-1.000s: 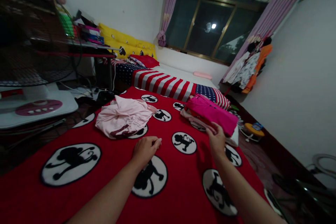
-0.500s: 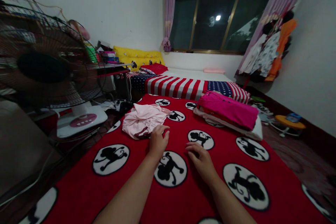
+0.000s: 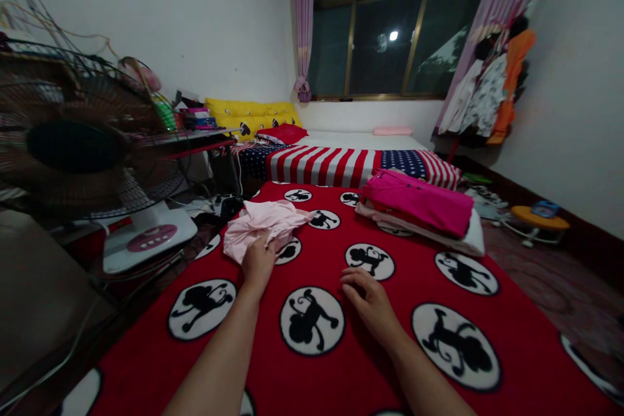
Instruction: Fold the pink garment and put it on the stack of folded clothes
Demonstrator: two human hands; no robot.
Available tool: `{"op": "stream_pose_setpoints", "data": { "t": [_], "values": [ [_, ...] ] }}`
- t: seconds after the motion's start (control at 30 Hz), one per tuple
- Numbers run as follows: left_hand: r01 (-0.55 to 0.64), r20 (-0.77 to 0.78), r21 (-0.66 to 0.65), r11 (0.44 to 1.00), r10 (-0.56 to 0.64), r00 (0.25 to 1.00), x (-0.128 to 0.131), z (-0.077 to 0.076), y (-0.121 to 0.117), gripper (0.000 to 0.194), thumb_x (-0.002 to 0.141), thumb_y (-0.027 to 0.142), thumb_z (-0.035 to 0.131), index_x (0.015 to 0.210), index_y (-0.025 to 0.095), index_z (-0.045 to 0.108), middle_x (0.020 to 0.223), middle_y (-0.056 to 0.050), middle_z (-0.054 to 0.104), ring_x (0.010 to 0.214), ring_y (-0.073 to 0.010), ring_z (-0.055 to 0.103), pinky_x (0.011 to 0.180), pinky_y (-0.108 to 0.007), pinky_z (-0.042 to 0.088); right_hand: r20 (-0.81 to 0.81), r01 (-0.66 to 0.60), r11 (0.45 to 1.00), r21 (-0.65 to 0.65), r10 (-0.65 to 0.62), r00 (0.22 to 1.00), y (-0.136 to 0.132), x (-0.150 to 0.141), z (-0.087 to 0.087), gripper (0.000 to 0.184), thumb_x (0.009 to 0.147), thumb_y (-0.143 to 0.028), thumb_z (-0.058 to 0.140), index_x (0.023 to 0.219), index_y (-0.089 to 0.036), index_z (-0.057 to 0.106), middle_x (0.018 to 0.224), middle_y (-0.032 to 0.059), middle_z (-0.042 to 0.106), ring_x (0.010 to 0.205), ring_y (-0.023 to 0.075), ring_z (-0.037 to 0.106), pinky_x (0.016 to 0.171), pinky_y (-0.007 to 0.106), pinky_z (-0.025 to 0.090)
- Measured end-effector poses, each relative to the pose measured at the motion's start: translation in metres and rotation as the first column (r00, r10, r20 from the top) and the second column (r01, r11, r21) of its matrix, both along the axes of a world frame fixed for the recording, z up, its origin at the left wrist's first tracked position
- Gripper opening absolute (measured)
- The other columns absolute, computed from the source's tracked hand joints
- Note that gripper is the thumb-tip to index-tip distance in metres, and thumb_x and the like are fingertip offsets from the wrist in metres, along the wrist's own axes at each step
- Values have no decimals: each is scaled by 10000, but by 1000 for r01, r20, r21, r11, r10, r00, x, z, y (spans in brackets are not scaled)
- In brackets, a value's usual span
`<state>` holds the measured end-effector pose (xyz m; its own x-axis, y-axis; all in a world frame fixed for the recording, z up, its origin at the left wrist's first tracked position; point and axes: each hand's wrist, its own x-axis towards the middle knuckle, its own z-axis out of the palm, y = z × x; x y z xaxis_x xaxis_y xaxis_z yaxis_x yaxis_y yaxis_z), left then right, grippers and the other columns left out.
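Observation:
A crumpled pale pink shirt [image 3: 258, 224] lies on the red blanket [image 3: 234, 351], which is printed with black monkeys in white circles. At its near edge, my left hand [image 3: 259, 263] has its fingers closed on the fabric; the fingertips are partly hidden in the folds. My right hand [image 3: 368, 296] rests low over the blanket to the right, fingers loosely bent and apart, holding nothing. Farther to the right sits a stack of folded clothes with a bright pink garment [image 3: 419, 201] on top.
A floor fan [image 3: 73, 149] stands close on the left, beside a cluttered desk [image 3: 195, 136]. Behind the blanket is a bed with a striped flag-pattern cover [image 3: 322, 166]. An orange stool [image 3: 541, 224] stands on the floor to the right, below hanging clothes [image 3: 487, 94].
My left hand has moved left and closed on the near edge of the pink shirt, which has shifted and bunched up. My right hand stays nearly where it was.

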<state>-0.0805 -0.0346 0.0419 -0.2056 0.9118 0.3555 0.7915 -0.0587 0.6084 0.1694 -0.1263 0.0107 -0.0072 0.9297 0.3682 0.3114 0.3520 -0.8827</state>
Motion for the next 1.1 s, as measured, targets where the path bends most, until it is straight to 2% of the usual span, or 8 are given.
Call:
{"op": "stream_pose_setpoints", "data": {
  "t": [0.13, 0.2, 0.33, 0.37, 0.53, 0.6, 0.83, 1.1],
  "values": [
    [97, 242, 225, 969, -152, 958, 42, 32, -26, 384, 916, 363, 445, 1183, 169, 642, 1120, -105, 685, 1068, -245, 606, 923, -327, 453, -454, -22, 983, -182, -65, 889, 0, 3, 4, 392, 776, -543, 629, 1012, -235, 682, 1016, 85, 684, 915, 251, 654, 800, 406, 532],
    [394, 207, 257, 882, -449, 869, 74, 41, -52, 358, 915, 364, 463, 1136, 172, 670, 1085, -92, 697, 1074, -227, 602, 950, -318, 443, -640, -52, 975, -218, -102, 762, 1, 12, 8, 501, 774, -649, 568, 1077, -261, 662, 1125, 84, 674, 977, 262, 655, 804, 410, 541],
    [946, 144, 21, 322, -938, 316, 117, 43, -93, 252, 840, 310, 598, 1034, 210, 723, 978, -41, 728, 903, -186, 658, 826, -247, 496, -797, -96, 954, -283, -178, 577, 4, 38, 18, 615, 758, -735, 488, 1035, -223, 688, 1090, 100, 704, 1029, 303, 651, 849, 448, 530],
    [961, 161, -1, 278, -948, 274, 119, 43, -96, 239, 832, 291, 610, 1026, 214, 726, 963, -33, 731, 865, -177, 664, 800, -239, 500, -808, -102, 947, -304, -199, 554, 5, 44, 19, 604, 744, -721, 519, 1013, -210, 696, 1054, 105, 716, 1020, 314, 655, 844, 456, 532],
    [603, 11, 173, 779, -614, 789, 92, 37, -62, 282, 807, 221, 612, 1076, 192, 691, 1126, -76, 675, 1086, -222, 586, 993, -323, 415, -773, -85, 950, -301, -190, 605, 7, 52, 19, 487, 638, -439, 763, 1040, -172, 691, 1049, 114, 722, 989, 322, 667, 832, 441, 534],
    [465, -110, 110, 879, -454, 884, 76, 29, -45, 381, 798, 280, 627, 1163, 170, 645, 1199, -110, 631, 1156, -252, 542, 1027, -352, 385, -769, -56, 964, -260, -172, 615, 7, 50, 16, 486, 625, -352, 783, 1062, -165, 683, 1067, 111, 718, 964, 305, 677, 831, 421, 531],
    [239, -289, -232, 943, -301, 909, 43, -5, -22, 645, 711, 436, 685, 1289, 179, 561, 1370, -159, 512, 1261, -341, 453, 1035, -426, 348, -797, 34, 954, -298, -269, 541, 10, 58, 11, 317, 503, -146, 754, 818, -154, 719, 803, 58, 747, 709, 224, 683, 706, 333, 526],
    [133, 255, 191, 973, -180, 950, 16, 29, -10, 283, 706, 265, 592, 948, 175, 708, 893, -42, 717, 794, -186, 639, 702, -247, 468, -798, 214, 941, -263, -337, 500, 12, 68, 13, 278, 495, -190, 742, 762, -174, 665, 721, 9, 694, 647, 169, 628, 620, 283, 503]
  ]
}}
